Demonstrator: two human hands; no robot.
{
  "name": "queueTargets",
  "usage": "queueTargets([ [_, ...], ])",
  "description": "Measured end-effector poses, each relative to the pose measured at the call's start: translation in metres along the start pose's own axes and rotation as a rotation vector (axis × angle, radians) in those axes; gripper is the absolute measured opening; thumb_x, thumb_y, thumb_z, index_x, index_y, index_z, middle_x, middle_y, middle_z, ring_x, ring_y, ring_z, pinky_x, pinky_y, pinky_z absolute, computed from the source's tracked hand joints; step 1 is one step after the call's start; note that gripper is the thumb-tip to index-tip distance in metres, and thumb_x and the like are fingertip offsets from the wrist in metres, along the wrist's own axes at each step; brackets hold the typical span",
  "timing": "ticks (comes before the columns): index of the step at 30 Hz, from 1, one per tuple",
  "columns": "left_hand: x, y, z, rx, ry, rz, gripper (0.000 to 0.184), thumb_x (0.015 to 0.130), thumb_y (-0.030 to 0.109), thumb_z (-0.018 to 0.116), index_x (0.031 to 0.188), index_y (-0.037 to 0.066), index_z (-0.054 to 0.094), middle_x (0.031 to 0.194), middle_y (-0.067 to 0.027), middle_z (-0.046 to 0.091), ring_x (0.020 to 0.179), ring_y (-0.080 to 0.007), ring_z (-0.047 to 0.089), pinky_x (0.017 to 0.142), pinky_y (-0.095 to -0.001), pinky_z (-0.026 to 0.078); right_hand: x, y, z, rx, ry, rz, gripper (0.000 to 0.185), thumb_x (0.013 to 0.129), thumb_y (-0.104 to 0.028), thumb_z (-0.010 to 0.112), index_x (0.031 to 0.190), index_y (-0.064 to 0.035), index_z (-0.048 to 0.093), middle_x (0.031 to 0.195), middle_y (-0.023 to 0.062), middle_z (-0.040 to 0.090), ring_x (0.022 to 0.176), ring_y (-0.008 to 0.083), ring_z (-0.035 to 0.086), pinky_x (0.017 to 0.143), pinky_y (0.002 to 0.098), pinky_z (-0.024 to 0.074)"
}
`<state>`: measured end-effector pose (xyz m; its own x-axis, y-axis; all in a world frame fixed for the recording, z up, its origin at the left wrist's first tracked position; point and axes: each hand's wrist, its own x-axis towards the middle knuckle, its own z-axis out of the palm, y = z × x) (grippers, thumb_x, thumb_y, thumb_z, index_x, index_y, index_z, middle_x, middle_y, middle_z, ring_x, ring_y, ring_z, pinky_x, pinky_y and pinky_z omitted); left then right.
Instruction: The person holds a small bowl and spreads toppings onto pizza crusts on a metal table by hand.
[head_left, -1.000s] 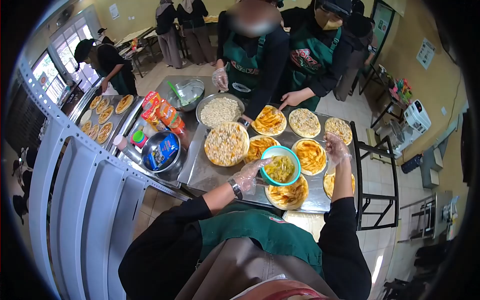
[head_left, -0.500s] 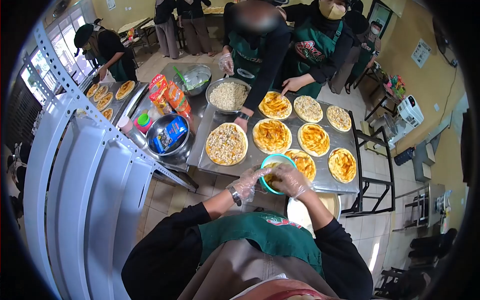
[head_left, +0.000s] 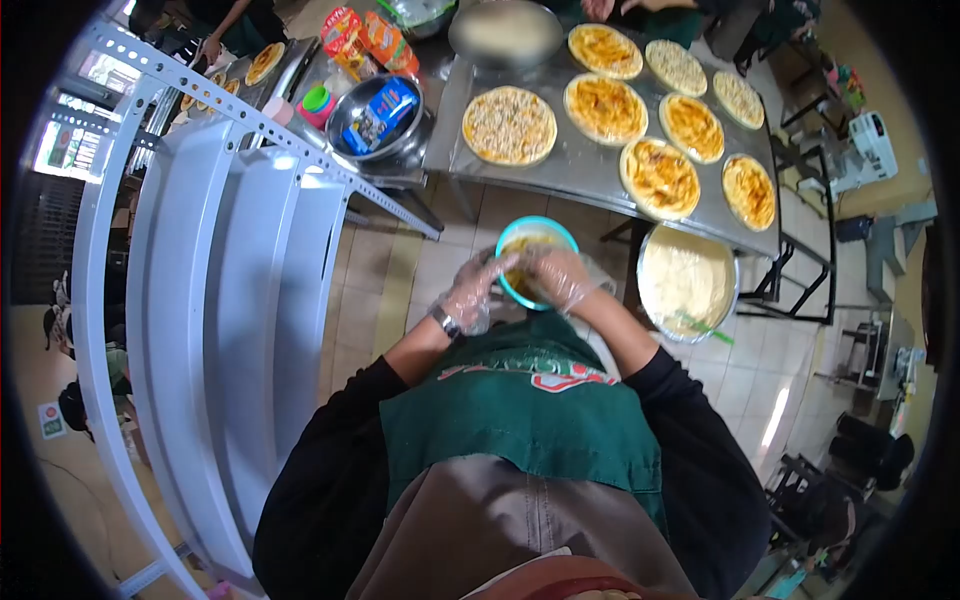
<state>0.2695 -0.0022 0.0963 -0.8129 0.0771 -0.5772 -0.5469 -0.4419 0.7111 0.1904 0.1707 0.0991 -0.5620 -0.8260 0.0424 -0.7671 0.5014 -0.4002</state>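
A teal bowl (head_left: 571, 237) with yellowish-green food inside is held in front of my apron by my left hand (head_left: 472, 290), gloved in clear plastic and closed on the bowl's left rim. My right hand (head_left: 558, 278), also gloved, reaches over the right rim; its fingertips are down in the bowl and what they hold is hidden. Beyond the bowl, a metal table (head_left: 590, 180) bears several round dough bases with orange-brown sauce, such as a sauced base (head_left: 660, 180). A base with pale crumbly topping (head_left: 509, 126) lies at the table's left.
Below the table's front edge stands a large pot of pale contents (head_left: 685, 280) with a green utensil. Grey metal shelving (head_left: 180, 300) rises on my left. A steel bowl with a blue packet (head_left: 382, 115) sits at the back left. Co-workers' hands (head_left: 640, 8) show at the top.
The view has tipped down and I am back from the table. My right hand has come from above the bases into the bowl. The co-worker's arm no longer reaches across the table.
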Motion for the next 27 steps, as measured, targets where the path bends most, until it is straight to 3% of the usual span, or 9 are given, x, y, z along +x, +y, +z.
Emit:
queueTargets([
  [3,0.006,0.017,0.0,0.043,0.003,0.081,0.068,0.081,0.042,0.072,0.131,0.004,0.045,0.116,-0.0114,0.058,0.096,-0.0235,0.064,0.074,-0.0373,0.057,0.004,0.001,-0.021,0.048,0.126,0.016,0.017,0.078,-0.021,0.062,0.091,-0.0107,0.067,0.088,0.0126,0.066,0.076,0.0316,0.066,0.066,0.0443,0.0527],
  [6,0.027,0.037,0.008,0.015,-0.072,0.121,0.065,0.082,0.04,0.072,0.129,0.003,0.046,0.111,-0.0109,0.061,0.091,-0.0217,0.066,0.071,-0.0355,0.058,0.004,0.009,-0.05,0.162,0.165,0.112,0.02,0.079,-0.015,0.062,0.097,-0.0092,0.067,0.095,0.0132,0.066,0.084,0.033,0.064,0.073,0.042,0.0528],
  [8,0.043,0.048,0.018,0.003,-0.082,0.181,0.062,0.083,0.038,0.071,0.128,0.003,0.047,0.111,-0.0108,0.061,0.094,-0.0211,0.065,0.073,-0.0353,0.057,0.006,0.035,-0.067,0.354,0.248,0.081,0.02,0.077,-0.008,0.066,0.097,-0.0058,0.068,0.096,0.0132,0.066,0.087,0.0324,0.064,0.078,0.0378,0.0523],
  [11,0.074,0.068,0.036,-0.029,-0.097,0.187,0.063,0.082,0.035,0.072,0.129,0.002,0.047,0.114,-0.0096,0.061,0.1,-0.0205,0.063,0.079,-0.0357,0.056,0.009,0.07,-0.1,0.511,0.27,0.267,0.017,0.08,-0.01,0.066,0.095,-0.0031,0.068,0.089,0.0135,0.067,0.083,0.0281,0.065,0.076,0.0372,0.0521],
  [14,0.112,0.081,0.057,-0.048,-0.143,0.218,0.06,0.081,0.03,0.075,0.128,0.001,0.05,0.116,-0.0087,0.061,0.106,-0.0164,0.058,0.092,-0.032,0.048,0.015,0.105,-0.125,0.329,0.266,0.276,0.016,0.08,-0.011,0.066,0.094,-0.003,0.068,0.088,0.0132,0.066,0.082,0.029,0.065,0.075,0.0375,0.0518],
  [17,0.147,0.093,0.079,0.001,-0.174,0.203,0.061,0.081,0.028,0.076,0.129,0.001,0.049,0.117,-0.0091,0.061,0.108,-0.0157,0.057,0.094,-0.0305,0.046,0.026,0.132,-0.137,0.16,0.257,0.213,0.016,0.08,-0.013,0.066,0.092,-0.0028,0.068,0.087,0.0128,0.066,0.08,0.0302,0.065,0.074,0.0381,0.0512],
  [21,0.177,0.108,0.114,-0.003,-0.176,0.195,0.062,0.081,0.028,0.076,0.13,0.001,0.049,0.119,-0.0096,0.059,0.107,-0.0167,0.057,0.088,-0.0307,0.05,0.044,0.16,-0.136,-0.068,0.256,0.044,0.024,0.078,-0.014,0.065,0.1,-0.007,0.066,0.099,0.01,0.065,0.088,0.0286,0.063,0.075,0.0389,0.0519],
  [22,0.18,0.113,0.123,-0.027,-0.17,0.177,0.063,0.081,0.027,0.075,0.132,0.001,0.048,0.119,-0.0092,0.058,0.105,-0.0173,0.057,0.086,-0.0309,0.051,0.049,0.168,-0.132,-0.154,0.11,0.105,0.017,0.08,-0.015,0.059,0.095,-0.0118,0.067,0.095,0.0088,0.061,0.092,0.0262,0.062,0.075,0.0386,0.0521],
  [27,0.219,0.121,0.129,0.01,-0.168,0.133,0.064,0.082,0.024,0.074,0.134,0.002,0.045,0.12,-0.0106,0.058,0.106,-0.0183,0.058,0.087,-0.0314,0.052,0.065,0.221,-0.134,-0.041,0.088,0.08,0.019,0.08,-0.015,0.061,0.097,-0.0102,0.068,0.089,0.0105,0.064,0.087,0.0296,0.063,0.076,0.0403,0.0513],
])
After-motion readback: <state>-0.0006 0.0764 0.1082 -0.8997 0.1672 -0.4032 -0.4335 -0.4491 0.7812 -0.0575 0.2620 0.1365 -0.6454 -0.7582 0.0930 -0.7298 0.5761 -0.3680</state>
